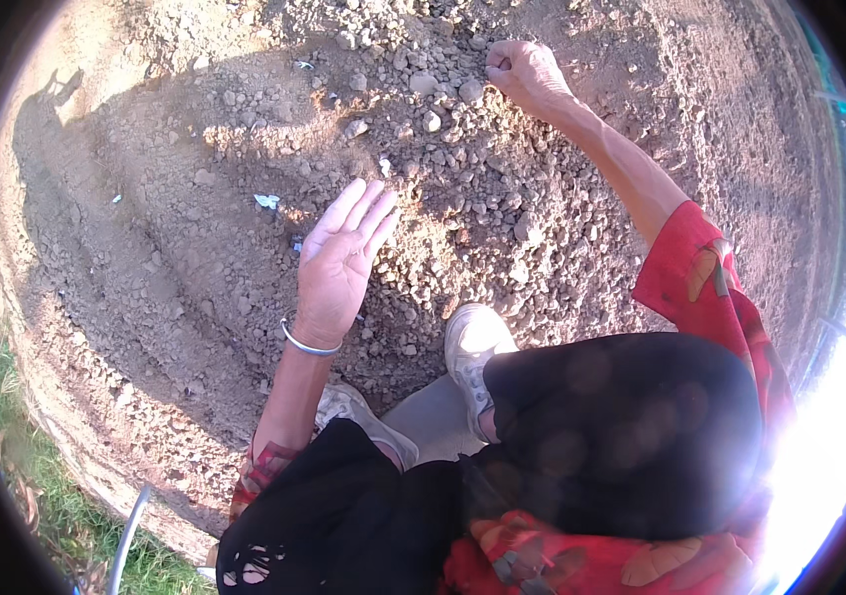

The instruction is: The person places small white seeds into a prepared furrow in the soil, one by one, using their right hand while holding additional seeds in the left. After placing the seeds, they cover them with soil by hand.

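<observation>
My left hand [341,256] is held palm up above the loose soil, its fingers stretched out and the thumb bent over the palm. Pale patches show on the palm and fingers, and a metal bangle [310,343] circles the wrist. Farther out, at the upper right, my right hand [527,73] is curled into a fist low over the clods. Nothing is seen in it, though the inside of the fist is hidden. Cloddy, stony soil [460,178] lies under and between both hands.
Light-coloured shoes [473,349] stand on the soil close below. Small pale scraps [267,201] lie scattered on the ground. Green grass [58,483] borders the soil at the lower left, near a curved grey tube [127,539]. Strong glare covers the lower right.
</observation>
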